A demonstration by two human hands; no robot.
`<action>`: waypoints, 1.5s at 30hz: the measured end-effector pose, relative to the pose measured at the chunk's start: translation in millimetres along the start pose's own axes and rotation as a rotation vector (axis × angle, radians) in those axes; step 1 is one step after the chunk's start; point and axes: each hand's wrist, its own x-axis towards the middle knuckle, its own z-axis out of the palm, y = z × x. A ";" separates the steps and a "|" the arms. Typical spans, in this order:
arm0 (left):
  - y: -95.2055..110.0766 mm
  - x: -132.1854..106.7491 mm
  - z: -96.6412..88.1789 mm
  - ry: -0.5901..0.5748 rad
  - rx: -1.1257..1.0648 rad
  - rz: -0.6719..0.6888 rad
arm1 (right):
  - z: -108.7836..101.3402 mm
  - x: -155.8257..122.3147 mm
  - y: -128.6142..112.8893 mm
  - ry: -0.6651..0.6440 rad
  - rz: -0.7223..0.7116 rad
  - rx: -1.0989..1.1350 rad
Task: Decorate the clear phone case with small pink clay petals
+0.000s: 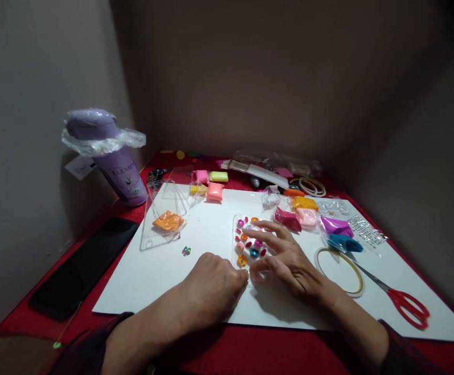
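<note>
In front of me a clear phone case (pixel 237 252) lies flat on a white board, dotted with small clay flowers in orange, pink, purple and blue and with dark red bits. My left hand (pixel 215 286) is closed in a fist at the near left corner of the case; its fingertips are hidden, so anything in them cannot be seen. My right hand (pixel 289 260) reaches over the right side of the case with fingers spread, thumb and fingertips touching or just above the decorations. A small cluster of shiny gems (pixel 186 251) sits left of the case.
Clear plastic covers (pixel 148 229) carry an orange clay packet (pixel 168 221). Several clay packets (pixel 307 217) lie behind and right. A yellow ring (pixel 358 276), red-handled scissors (pixel 406 307) and a gem sheet (pixel 367 230) are right. A black phone (pixel 86 265) and purple tumbler (pixel 119 172) stand left.
</note>
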 end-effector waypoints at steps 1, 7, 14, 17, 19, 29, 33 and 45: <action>0.3 0.0 -1.0 -0.003 0.004 -0.006 | 0.0 -1.1 0.9 0.033 0.004 0.022; 1.3 0.0 2.1 0.029 0.055 0.034 | 3.8 -8.1 6.9 0.456 0.336 0.088; 6.1 2.3 7.8 0.038 0.175 0.108 | 0.9 -8.9 9.7 0.424 0.620 0.019; 9.7 1.8 11.7 0.054 0.220 0.110 | -4.7 -10.8 4.4 0.322 0.654 0.017; 11.5 1.0 16.7 0.074 0.252 0.115 | -8.8 -12.5 -0.5 0.250 0.655 0.028; 11.4 -3.6 26.2 0.273 0.120 0.098 | -5.5 -32.6 3.4 0.039 0.432 0.133; 10.1 -4.4 25.5 0.312 0.086 0.094 | 0.3 -37.4 4.1 0.056 0.293 0.056; 9.4 -2.2 30.1 0.319 0.069 0.061 | 12.3 -41.8 6.6 0.068 0.235 -0.002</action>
